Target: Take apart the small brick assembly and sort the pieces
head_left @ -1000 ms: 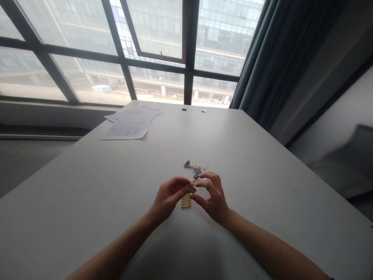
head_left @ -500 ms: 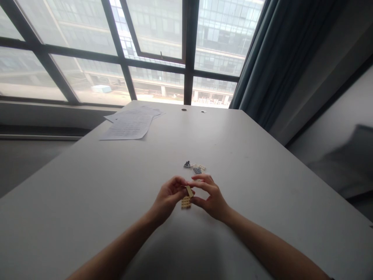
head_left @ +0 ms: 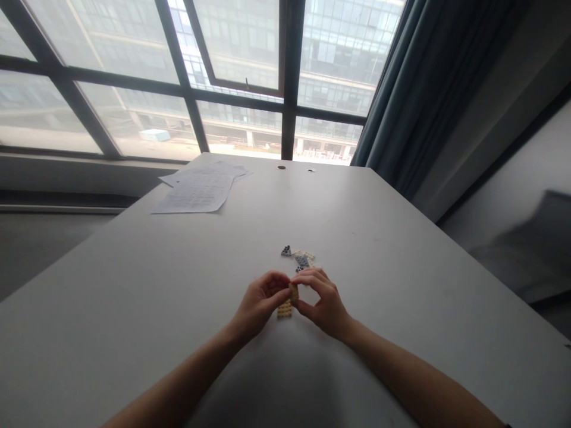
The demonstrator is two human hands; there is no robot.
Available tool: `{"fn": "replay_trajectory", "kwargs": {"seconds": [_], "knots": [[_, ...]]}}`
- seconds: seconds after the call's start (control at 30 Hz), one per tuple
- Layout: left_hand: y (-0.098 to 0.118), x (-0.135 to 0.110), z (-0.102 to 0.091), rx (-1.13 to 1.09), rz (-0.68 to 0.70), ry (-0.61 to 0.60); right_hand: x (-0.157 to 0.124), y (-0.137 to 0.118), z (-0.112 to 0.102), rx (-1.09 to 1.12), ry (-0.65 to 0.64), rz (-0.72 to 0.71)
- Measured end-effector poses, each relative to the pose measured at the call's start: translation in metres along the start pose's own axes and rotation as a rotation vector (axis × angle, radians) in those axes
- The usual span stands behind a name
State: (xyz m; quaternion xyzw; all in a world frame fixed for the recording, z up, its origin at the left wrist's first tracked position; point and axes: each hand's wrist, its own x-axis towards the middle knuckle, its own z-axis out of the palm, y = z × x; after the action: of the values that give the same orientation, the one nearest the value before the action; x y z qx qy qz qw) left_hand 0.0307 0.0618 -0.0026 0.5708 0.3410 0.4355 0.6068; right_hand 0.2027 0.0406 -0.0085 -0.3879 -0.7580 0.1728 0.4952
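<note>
My left hand (head_left: pixel 259 300) and my right hand (head_left: pixel 323 300) meet over the white table (head_left: pixel 134 297), fingertips pinched together on a small tan studded brick piece (head_left: pixel 293 292). Just below that piece lies a tan studded plate (head_left: pixel 284 309), and I cannot tell whether the two touch. Beyond my fingers sits a little cluster of loose bricks: a dark grey one (head_left: pixel 285 250), a blue-grey plate (head_left: pixel 302 260) and a pale cream one (head_left: pixel 307 255).
Printed paper sheets (head_left: pixel 198 190) lie at the far left of the table. Two small round holes (head_left: pixel 281 167) mark the far edge by the window. A dark curtain (head_left: pixel 423 95) hangs at the right.
My right-hand fingers have closed in on the tan piece beside my left fingertips. The piece has turned between my fingers and sits lower, closer to the tan plate.
</note>
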Motion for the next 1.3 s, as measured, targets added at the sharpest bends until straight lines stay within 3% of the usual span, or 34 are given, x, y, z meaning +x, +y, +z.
{"fn": "replay_trajectory", "kwargs": {"seconds": [0.13,0.27,0.37,0.47,0.7,0.93,1.1,1.3], "knots": [[-0.003,0.001,-0.006,0.155,0.079,0.010,0.003,0.003,-0.006,-0.050,-0.030,0.007],[-0.006,0.001,-0.018,0.606,0.261,0.130,0.007,0.015,-0.019,-0.204,-0.124,0.099],[-0.010,0.001,-0.023,0.840,0.389,0.122,0.007,0.024,-0.025,-0.261,-0.237,0.164],[-0.016,0.001,-0.024,0.945,0.465,0.071,0.004,0.030,-0.024,-0.271,-0.310,0.177],[-0.018,0.000,-0.021,1.027,0.497,0.078,-0.001,0.034,-0.018,-0.299,-0.352,0.186],[-0.018,-0.002,-0.018,1.118,0.532,0.031,0.001,0.037,-0.020,-0.255,-0.287,0.265],[-0.017,-0.004,-0.017,1.165,0.634,-0.132,0.005,0.045,-0.028,-0.296,-0.096,0.320],[-0.014,-0.006,-0.013,1.219,0.644,-0.239,0.005,0.053,-0.029,-0.351,-0.082,0.356]]}}
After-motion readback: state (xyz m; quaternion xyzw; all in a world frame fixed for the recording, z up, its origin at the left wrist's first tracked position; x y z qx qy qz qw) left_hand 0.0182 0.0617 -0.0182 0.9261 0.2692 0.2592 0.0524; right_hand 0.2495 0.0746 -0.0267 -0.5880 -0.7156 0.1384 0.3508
